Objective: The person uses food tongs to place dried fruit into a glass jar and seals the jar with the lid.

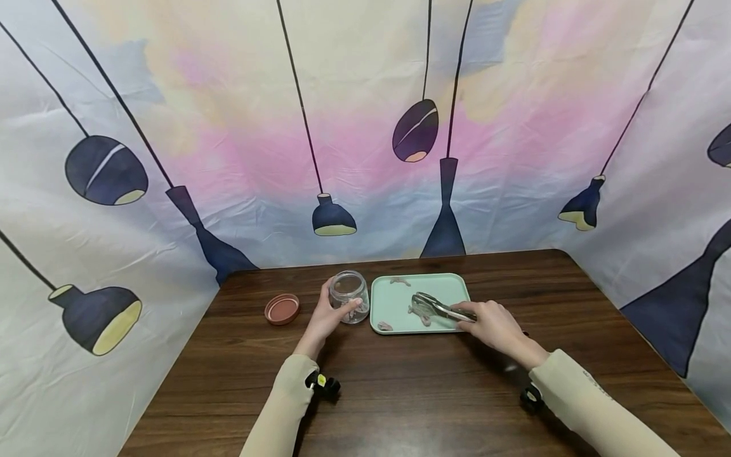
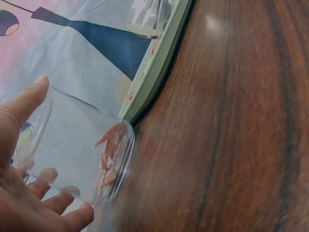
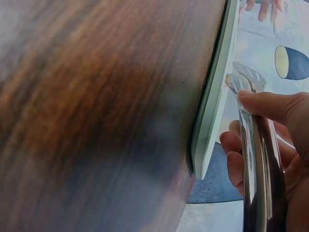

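My left hand (image 1: 325, 319) grips a clear glass jar (image 1: 346, 287) around its side, thumb on one side and fingers on the other. The jar stands upright without a lid. Pinkish raw meat pieces (image 2: 112, 157) with finger-like prongs, resembling chicken feet, lie at its bottom in the left wrist view. My right hand (image 1: 492, 324) holds metal tongs (image 3: 260, 164), their heads low over a pale green tray (image 1: 391, 303). A pale piece (image 1: 425, 319) lies at the tongs' tips; whether they pinch it, I cannot tell. Two more pieces lie near the tray's left corners.
A reddish-brown round lid (image 1: 282, 309) lies left of the jar. Everything stands on a dark wooden table (image 1: 394, 393), toward its far edge. Behind it hangs a cloth backdrop (image 1: 365, 139) printed with lamps. The tray's left edge is close beside the jar.
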A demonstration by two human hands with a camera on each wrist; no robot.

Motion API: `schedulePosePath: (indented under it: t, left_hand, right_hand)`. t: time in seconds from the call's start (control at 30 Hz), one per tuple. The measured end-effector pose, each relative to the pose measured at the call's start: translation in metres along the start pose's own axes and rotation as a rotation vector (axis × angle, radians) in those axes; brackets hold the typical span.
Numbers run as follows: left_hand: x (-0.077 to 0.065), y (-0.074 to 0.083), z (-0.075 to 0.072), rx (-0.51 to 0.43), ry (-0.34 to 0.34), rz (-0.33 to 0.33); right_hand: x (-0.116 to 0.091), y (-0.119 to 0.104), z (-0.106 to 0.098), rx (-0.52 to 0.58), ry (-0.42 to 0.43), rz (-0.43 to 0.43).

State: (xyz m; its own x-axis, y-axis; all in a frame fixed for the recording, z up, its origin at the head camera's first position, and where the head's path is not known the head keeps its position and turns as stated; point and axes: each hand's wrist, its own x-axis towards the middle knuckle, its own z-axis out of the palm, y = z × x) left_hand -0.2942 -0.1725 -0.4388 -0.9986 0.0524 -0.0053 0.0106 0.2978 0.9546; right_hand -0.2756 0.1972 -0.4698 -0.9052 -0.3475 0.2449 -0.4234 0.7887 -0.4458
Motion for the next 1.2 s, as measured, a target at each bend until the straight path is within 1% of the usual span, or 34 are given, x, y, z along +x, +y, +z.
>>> schedulePosePath:
  t: [0.03,0.07,0.13,0.27,0.37,0.6,0.73,0.87,1.0,1.2]
  left_hand:
    - [-0.001,0.002,0.000,0.000,0.000,0.002]
    - [0.001,-0.002,0.000,-0.003,0.000,0.000]
    - [0.010,-0.011,0.000,-0.010,0.001,-0.009]
    - [0.025,-0.034,0.001,-0.019,0.010,-0.004]
    - [0.027,-0.040,0.001,-0.013,0.019,0.001]
    - [0.026,-0.042,0.002,-0.009,0.034,0.013]
    - [0.025,-0.042,0.002,-0.007,0.037,0.008]
    - [0.026,-0.042,0.003,-0.025,0.032,0.010]
    - [0.027,-0.042,0.004,-0.038,0.026,0.026]
    - [0.027,-0.041,0.004,-0.031,0.034,0.023]
  right_hand:
    - [0.000,0.000,-0.001,0.000,0.007,-0.003]
    - [0.001,0.000,-0.001,-0.001,0.013,-0.005]
    - [0.002,-0.001,-0.002,-0.009,0.024,-0.010]
    - [0.003,-0.002,-0.003,-0.016,0.032,-0.020]
    - [0.004,-0.004,-0.002,-0.020,0.033,-0.027]
    - [0.008,-0.008,0.003,-0.024,0.018,-0.038]
    - [0.010,-0.011,0.006,-0.038,0.008,-0.038]
    - [0.011,-0.012,0.006,-0.064,0.030,-0.052]
    - [0.012,-0.013,0.005,-0.079,0.052,-0.063]
    - [0.012,-0.014,0.004,-0.080,0.077,-0.072]
